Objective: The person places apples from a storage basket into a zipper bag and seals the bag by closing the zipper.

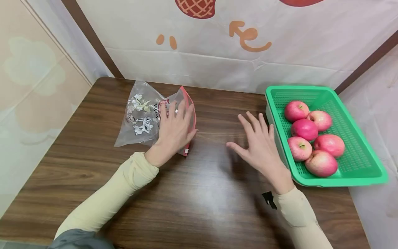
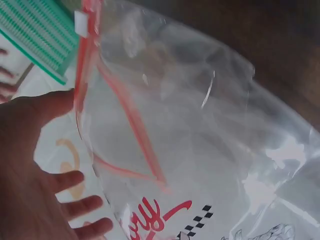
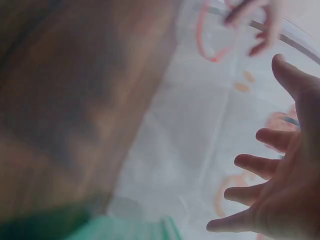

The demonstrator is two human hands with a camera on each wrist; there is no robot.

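A clear plastic zip bag (image 1: 125,133) with printed cartoon figures and a red zip strip stands out on the left of the table. My left hand (image 1: 174,131) is over its zip end, fingers spread and straight. In the left wrist view the thumb tip is right at the red strip (image 2: 85,70), below a white slider (image 2: 81,24), and the bag (image 2: 200,135) looks see-through with no contents showing. My right hand (image 1: 259,148) hovers with spread fingers and holds nothing, just left of the green basket (image 1: 326,181).
Several red apples (image 1: 304,129) lie in the basket at the right of the brown wooden table (image 1: 199,207). A small black piece (image 1: 269,200) shows beside the right wrist. A white cloth with printed shapes (image 1: 217,65) hangs along the table's back edge.
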